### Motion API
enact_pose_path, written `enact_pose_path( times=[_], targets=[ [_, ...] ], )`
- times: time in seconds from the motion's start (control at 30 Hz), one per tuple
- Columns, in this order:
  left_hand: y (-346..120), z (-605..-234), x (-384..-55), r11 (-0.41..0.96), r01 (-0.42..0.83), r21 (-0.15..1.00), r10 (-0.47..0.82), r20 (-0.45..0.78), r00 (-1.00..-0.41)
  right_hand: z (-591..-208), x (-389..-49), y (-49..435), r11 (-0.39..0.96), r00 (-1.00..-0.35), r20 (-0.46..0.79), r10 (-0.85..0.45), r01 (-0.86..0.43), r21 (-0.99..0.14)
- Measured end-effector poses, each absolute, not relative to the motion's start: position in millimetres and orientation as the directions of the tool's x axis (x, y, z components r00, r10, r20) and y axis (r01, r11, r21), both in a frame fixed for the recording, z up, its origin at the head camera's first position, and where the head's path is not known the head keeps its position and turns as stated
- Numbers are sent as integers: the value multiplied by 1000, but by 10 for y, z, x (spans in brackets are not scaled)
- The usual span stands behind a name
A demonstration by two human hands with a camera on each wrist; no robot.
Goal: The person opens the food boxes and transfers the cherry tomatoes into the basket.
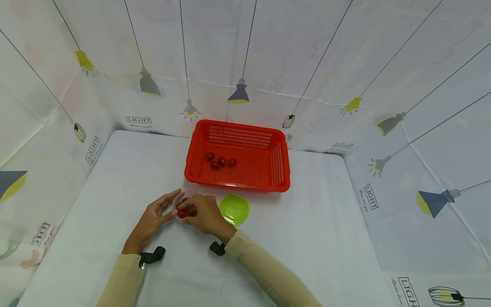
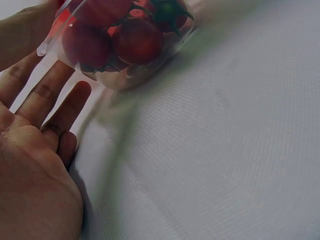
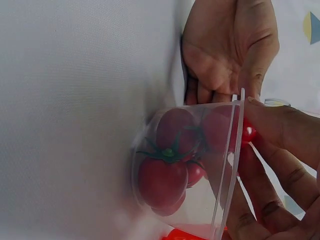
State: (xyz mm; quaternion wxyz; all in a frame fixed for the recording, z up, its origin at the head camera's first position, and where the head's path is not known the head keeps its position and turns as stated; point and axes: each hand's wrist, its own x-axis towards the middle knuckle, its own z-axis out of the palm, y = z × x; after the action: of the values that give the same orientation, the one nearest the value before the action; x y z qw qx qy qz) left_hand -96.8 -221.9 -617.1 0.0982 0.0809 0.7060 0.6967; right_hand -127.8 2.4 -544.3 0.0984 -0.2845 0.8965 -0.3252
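On my remote head feed I record a white tabletop (image 1: pixel 322 230), bordered behind and on both sides by a pale backdrop (image 1: pixel 284 51) printed with hanging lamps (image 1: pixel 239 92) and boxed LIGHT lettering (image 1: pixel 138 120).

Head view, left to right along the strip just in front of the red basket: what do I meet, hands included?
Left hand, clear container, right hand, green lid.
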Motion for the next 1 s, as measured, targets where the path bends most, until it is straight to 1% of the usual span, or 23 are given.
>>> enact_pose_path(
  times=[0.2, 0.33, 0.67, 0.83, 1.0],
  targets=[
    [-2219, -6167, -969, 15, -7, 1000, 250, -11, -968, -5442, -1288, 4, 635, -828, 7, -561, -436, -638],
    [-2225, -6187, -975, 16, -2, 1000, 251, -6, -968, -5452, -1290, 2, 626, -832, 6, -554, -421, -656],
    [-2218, -6197, -978, 0, 9, 1000, 255, 9, -967, -5431, -1279, 71, 494, -839, 23, -543, -342, -799],
    [-2221, -6186, -982, 4, 12, 1000, 257, 11, -966, -5334, -1281, 116, 435, -831, 33, -555, -324, -840],
    [-2228, -6173, -979, 14, 5, 1000, 256, 1, -967, -5186, -1275, 169, 413, -836, 20, -549, -292, -862]
  ],
)
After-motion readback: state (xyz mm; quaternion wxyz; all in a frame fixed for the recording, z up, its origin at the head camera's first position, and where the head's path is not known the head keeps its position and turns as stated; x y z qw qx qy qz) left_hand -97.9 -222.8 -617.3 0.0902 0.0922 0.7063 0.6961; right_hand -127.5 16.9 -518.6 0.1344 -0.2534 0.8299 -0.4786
